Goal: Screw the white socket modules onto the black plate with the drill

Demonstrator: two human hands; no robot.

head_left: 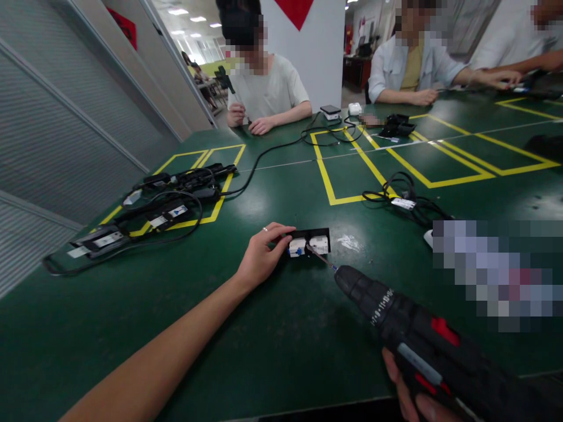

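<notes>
While gripping the drill [396,313] with the right hand [399,384] at lower right of the head view, pinching the block [319,241] by its left end with the left hand [260,255], mid-frame, and holding the bit [324,259] right at the block's middle! Facing a person [270,85], upper centre, across the table [272,334].

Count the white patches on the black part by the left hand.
2 visible. One white patch, marked blue, sits beside the left hand; the other white patch is toward the opposite end of the black part. The hand may hide more.
</notes>
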